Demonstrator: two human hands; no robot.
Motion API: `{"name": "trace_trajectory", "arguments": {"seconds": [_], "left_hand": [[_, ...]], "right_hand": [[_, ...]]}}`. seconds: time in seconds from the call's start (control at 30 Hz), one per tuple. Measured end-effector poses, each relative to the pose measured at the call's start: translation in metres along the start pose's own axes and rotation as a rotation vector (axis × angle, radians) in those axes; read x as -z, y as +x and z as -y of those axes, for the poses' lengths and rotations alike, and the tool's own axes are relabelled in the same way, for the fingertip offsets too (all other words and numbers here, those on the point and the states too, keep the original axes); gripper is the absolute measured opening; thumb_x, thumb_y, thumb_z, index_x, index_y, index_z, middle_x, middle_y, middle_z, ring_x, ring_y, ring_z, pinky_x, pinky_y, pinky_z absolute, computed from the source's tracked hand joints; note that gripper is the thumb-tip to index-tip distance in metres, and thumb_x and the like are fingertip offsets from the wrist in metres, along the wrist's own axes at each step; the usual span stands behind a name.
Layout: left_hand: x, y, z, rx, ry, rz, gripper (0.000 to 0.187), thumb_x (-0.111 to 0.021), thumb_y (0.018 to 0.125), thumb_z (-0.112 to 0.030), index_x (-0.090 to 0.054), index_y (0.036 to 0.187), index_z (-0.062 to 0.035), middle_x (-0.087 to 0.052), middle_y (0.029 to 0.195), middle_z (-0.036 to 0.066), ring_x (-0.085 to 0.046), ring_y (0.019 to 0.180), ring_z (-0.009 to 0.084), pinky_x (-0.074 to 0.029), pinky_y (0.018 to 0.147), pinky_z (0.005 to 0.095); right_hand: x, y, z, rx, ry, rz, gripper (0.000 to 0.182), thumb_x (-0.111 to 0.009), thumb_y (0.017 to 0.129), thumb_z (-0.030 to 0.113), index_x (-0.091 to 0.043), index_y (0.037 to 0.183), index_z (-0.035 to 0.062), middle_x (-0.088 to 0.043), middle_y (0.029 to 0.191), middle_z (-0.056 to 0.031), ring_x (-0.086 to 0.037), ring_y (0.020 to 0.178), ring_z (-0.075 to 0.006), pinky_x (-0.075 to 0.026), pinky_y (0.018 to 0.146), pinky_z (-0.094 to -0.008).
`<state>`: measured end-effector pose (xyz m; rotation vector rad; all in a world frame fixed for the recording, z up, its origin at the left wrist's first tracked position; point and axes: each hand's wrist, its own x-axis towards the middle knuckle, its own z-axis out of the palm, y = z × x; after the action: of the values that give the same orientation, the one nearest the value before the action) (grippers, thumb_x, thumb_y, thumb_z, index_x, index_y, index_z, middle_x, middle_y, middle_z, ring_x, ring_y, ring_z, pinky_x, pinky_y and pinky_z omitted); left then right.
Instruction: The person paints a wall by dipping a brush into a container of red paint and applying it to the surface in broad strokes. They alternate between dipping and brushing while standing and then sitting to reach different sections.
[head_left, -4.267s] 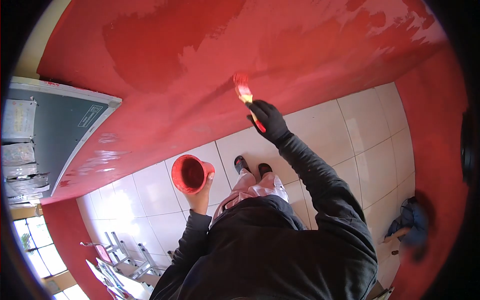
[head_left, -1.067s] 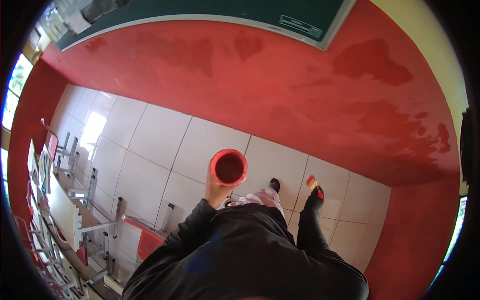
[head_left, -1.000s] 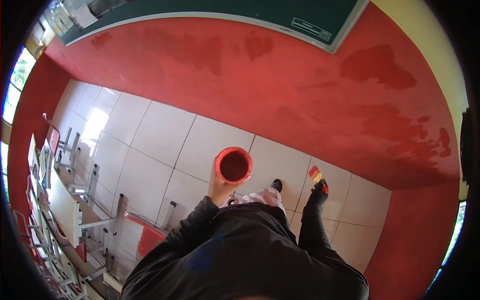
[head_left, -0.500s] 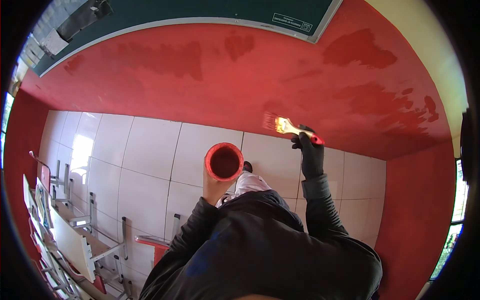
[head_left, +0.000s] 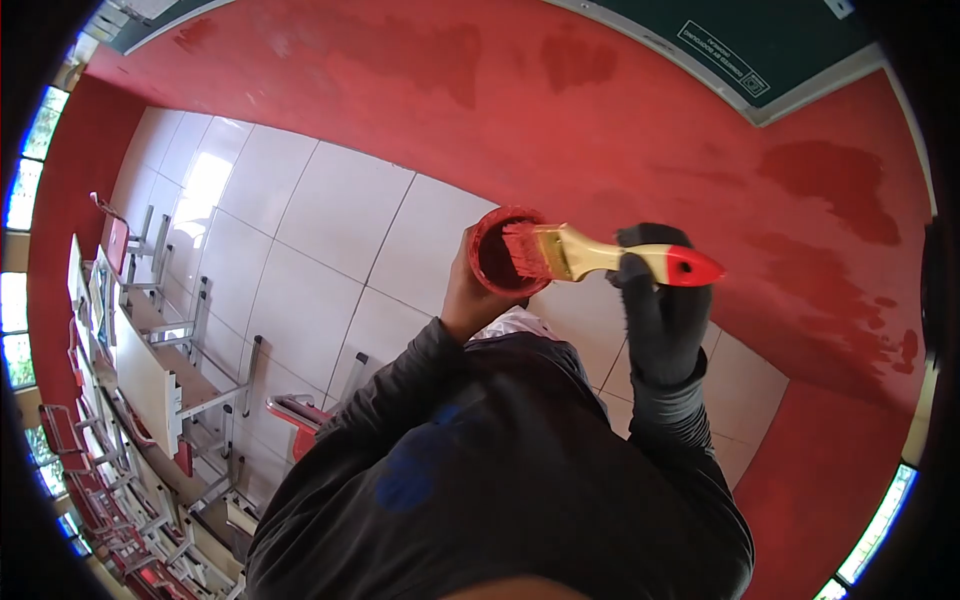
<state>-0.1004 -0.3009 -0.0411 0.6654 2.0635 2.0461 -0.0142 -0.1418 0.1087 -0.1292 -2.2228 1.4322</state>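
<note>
My left hand, bare, is wrapped round a cup of red paint and holds it up in front of my body. My right hand, in a dark glove, grips the handle of a flat paintbrush with a red-tipped end. The brush lies nearly level, its red-coated bristles over the mouth of the cup. Beyond both hands runs a red wall with darker, wet-looking patches on its right part.
A green board with a metal frame hangs on the wall. Desks and chairs with metal legs crowd the left side, and a red chair stands close by my left arm. Pale tiles cover the floor.
My right hand has brought the brush back from beside the wall to the cup. The cup has risen and shifted right in view, and the whole view has turned.
</note>
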Motion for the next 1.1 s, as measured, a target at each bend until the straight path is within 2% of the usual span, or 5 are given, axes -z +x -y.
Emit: {"name": "trace_trajectory", "arguments": {"seconds": [0.03,0.17,0.73,0.93,1.1], "left_hand": [[-0.004,0.007,0.001,-0.015,0.002,0.012,0.078,-0.088,0.059,-0.017,-0.043,0.12,-0.0022,-0.052,0.118,0.011,-0.055,0.106,0.0199,-0.047,0.088,0.0324],[-0.02,0.024,-0.005,-0.044,-0.005,0.006,0.078,-0.089,0.058,-0.018,-0.044,0.119,-0.0018,-0.054,0.116,0.012,-0.056,0.104,0.0204,-0.048,0.088,0.0327],[-0.032,0.08,0.001,-0.153,0.069,0.081,0.079,-0.089,0.056,-0.023,-0.046,0.119,-0.0037,-0.056,0.112,0.013,-0.059,0.101,0.0254,-0.049,0.084,0.0343],[-0.018,0.103,-0.004,-0.166,0.038,0.179,0.077,-0.088,0.058,-0.018,-0.045,0.119,-0.0017,-0.056,0.113,0.013,-0.058,0.102,0.0235,-0.049,0.086,0.0343],[-0.012,0.118,-0.007,-0.26,0.062,0.249,0.074,-0.087,0.06,-0.013,-0.045,0.119,0.0002,-0.057,0.114,0.012,-0.058,0.103,0.0207,-0.049,0.087,0.0325]], "right_hand": [[-0.003,0.009,-0.003,0.042,-0.025,0.039,0.016,-0.061,0.082,0.004,-0.058,0.096,-0.0024,-0.064,0.085,-0.0144,-0.065,0.071,-0.0239,-0.051,0.064,-0.0321],[-0.009,0.037,-0.024,0.099,-0.282,0.195,0.015,-0.066,0.079,0.012,-0.06,0.091,0.0035,-0.064,0.081,-0.0133,-0.063,0.071,-0.0308,-0.05,0.061,-0.0361],[-0.02,0.07,-0.06,-0.008,-0.447,0.13,0.016,-0.065,0.079,0.017,-0.062,0.089,0.0042,-0.063,0.076,-0.014,-0.061,0.065,-0.0305,-0.049,0.058,-0.037],[-0.026,0.076,-0.048,-0.016,-0.438,-0.046,0.013,-0.064,0.081,0.013,-0.062,0.09,0.0033,-0.064,0.076,-0.0126,-0.062,0.064,-0.027,-0.049,0.057,-0.0339],[-0.022,0.069,-0.027,-0.238,-0.166,-0.346,0.013,-0.059,0.086,0.011,-0.061,0.092,0.0,-0.061,0.071,-0.0074,-0.059,0.061,-0.0147,-0.045,0.056,-0.0265]]}}
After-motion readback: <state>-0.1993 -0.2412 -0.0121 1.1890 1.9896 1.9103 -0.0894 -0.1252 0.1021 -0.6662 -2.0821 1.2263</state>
